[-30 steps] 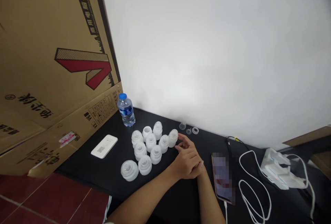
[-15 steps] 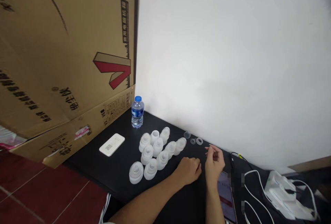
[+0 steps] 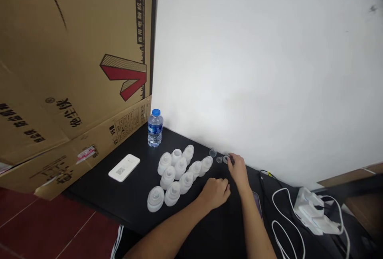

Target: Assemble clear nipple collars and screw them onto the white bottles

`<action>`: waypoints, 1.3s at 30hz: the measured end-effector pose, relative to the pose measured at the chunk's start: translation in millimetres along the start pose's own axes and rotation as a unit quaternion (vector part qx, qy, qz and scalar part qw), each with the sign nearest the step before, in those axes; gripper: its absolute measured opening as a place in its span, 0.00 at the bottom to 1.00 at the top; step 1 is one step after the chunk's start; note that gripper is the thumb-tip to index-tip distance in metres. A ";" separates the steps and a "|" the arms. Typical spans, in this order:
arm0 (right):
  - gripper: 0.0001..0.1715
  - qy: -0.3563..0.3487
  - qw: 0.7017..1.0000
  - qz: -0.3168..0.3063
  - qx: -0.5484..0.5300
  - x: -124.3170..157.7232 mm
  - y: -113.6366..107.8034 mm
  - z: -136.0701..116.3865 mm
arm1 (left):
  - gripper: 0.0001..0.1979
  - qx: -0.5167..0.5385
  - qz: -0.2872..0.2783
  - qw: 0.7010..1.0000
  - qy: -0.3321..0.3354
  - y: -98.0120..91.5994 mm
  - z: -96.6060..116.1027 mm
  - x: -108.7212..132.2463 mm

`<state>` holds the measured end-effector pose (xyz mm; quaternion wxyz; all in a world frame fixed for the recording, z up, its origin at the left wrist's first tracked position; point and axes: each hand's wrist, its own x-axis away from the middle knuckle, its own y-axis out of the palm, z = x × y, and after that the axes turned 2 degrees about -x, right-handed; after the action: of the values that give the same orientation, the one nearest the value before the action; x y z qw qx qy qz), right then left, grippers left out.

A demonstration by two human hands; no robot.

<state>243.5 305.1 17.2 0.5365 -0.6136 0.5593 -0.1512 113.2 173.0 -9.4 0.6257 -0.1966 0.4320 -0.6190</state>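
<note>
My right hand (image 3: 238, 169) reaches to the back of the black table, thumb and fingertips closed around the right edge of a clear plastic ring (image 3: 225, 159). Left of that ring lie a smaller clear disc (image 3: 219, 159) and a clear dome-shaped piece (image 3: 212, 153). My left hand (image 3: 215, 192) rests on the table with its fingers curled in, and what is inside them, if anything, is hidden. Beside it stand several translucent white stepped plastic pieces (image 3: 172, 193), shaped like bottle tops, in a loose cluster.
A water bottle (image 3: 155, 128) with a blue cap stands by a large cardboard box (image 3: 74, 71) on the left. A white flat device (image 3: 124, 167) lies near it. Under my right forearm is a phone (image 3: 257, 204). White cables and a power strip (image 3: 315, 211) lie rightward.
My right hand has moved forward and left, from above the phone to the clear ring. My left hand stays in place, still curled. The view has shifted slightly.
</note>
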 end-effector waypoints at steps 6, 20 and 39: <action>0.25 0.065 0.997 -0.039 0.008 3.2 38.8 16.0 | 0.10 -0.008 0.037 0.998 -0.041 0.0 0.4 -2.3; 0.24 0.124 0.958 -0.021 -0.256 23.5 32.3 4.3 | 0.07 0.026 0.086 0.995 -0.036 2.1 -3.1 -2.6; 0.28 0.235 0.724 -0.067 -0.645 69.0 -7.7 -23.2 | 0.11 0.178 0.117 0.977 -0.024 9.8 -21.2 -3.2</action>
<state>252.0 233.7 3.7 -0.1490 -0.7922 0.5875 0.0716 102.9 183.6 -27.8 0.7290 -0.0455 0.3197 -0.6036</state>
